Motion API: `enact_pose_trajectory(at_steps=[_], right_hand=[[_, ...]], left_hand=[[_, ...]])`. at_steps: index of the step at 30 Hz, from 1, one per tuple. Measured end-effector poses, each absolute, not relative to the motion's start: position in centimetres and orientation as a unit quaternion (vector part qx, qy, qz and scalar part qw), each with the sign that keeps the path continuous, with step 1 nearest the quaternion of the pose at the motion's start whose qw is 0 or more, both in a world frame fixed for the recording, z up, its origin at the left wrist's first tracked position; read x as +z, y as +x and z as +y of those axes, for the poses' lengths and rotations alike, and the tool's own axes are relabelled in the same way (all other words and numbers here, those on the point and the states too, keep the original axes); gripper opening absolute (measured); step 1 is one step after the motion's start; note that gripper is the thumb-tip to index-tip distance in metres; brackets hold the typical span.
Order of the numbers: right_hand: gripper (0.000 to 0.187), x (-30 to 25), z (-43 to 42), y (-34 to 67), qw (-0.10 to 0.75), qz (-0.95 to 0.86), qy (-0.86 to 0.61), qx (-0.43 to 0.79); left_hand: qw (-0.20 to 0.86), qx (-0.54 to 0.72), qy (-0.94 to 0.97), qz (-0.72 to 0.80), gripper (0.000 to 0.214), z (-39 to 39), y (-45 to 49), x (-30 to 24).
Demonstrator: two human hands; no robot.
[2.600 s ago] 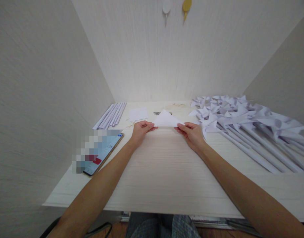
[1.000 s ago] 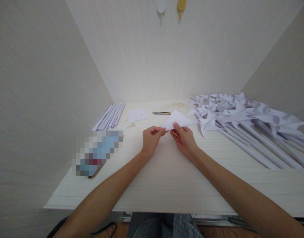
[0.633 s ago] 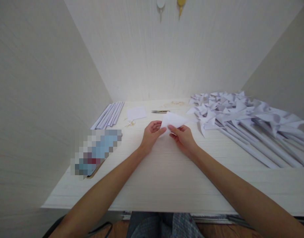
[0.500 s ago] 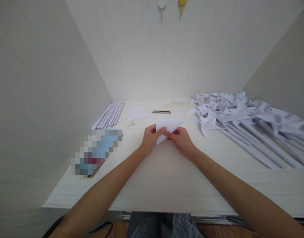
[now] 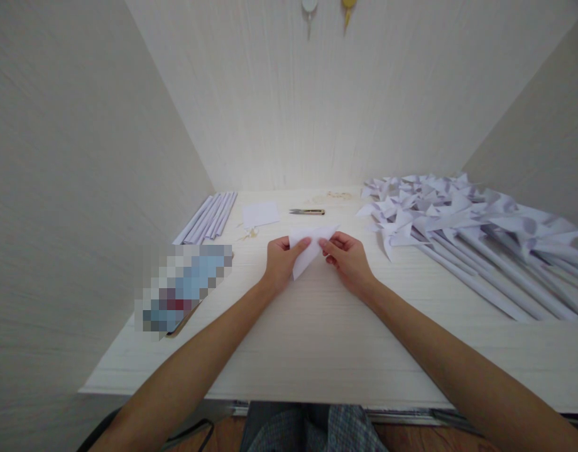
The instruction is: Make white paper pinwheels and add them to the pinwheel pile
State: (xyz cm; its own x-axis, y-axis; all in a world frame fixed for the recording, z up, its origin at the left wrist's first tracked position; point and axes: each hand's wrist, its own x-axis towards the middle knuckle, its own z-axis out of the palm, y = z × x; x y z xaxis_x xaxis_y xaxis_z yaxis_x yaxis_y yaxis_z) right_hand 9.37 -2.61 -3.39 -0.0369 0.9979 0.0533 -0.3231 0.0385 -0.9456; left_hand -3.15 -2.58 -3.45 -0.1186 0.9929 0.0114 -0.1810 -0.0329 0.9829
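Observation:
A white sheet of paper (image 5: 306,257), folded into a triangle, is held up a little above the middle of the table. My left hand (image 5: 280,262) grips its left side, thumb flat on the front and fingers behind. At the slanted right edge, my right hand (image 5: 349,260) pinches the paper between thumb and fingers; some fingertips are hidden. Beyond the hands, small thread snips (image 5: 306,212) lie on the table. To their left is a flat white paper sheet (image 5: 261,214).
Several rolled paper sticks (image 5: 207,220) lie at the back left. Nearer is a blurred-out phone-like object (image 5: 190,292). Paper pinwheels (image 5: 440,213) on paper sticks are piled at right. Rubber bands (image 5: 338,196) lie by the back wall. White panels enclose the table (image 5: 308,351).
My hands have drawn apart slightly, the left moving left with the paper. The thumbs, close together before, now have a gap between them.

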Motion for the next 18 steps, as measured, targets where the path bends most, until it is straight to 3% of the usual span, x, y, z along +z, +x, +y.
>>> enact_pose_trajectory(at_steps=[7, 13, 18], right_hand=[[0.019, -3.59, -2.83, 8.96, 0.552, -0.449, -0.4, 0.578], [0.02, -3.46, -2.43, 9.3, 0.596, -0.384, -0.413, 0.571], [0.021, -3.35, -2.33, 9.41, 0.61, -0.362, -0.413, 0.571]], left_hand=[[0.492, 0.553, 0.455, 0.495, 0.027, -2.69, -3.03, -3.38], [0.546, 0.459, 0.543, 0.443, 0.032, -2.59, -3.43, -2.9], [0.532, 0.401, 0.593, 0.452, 0.034, -2.65, -3.75, -2.77]])
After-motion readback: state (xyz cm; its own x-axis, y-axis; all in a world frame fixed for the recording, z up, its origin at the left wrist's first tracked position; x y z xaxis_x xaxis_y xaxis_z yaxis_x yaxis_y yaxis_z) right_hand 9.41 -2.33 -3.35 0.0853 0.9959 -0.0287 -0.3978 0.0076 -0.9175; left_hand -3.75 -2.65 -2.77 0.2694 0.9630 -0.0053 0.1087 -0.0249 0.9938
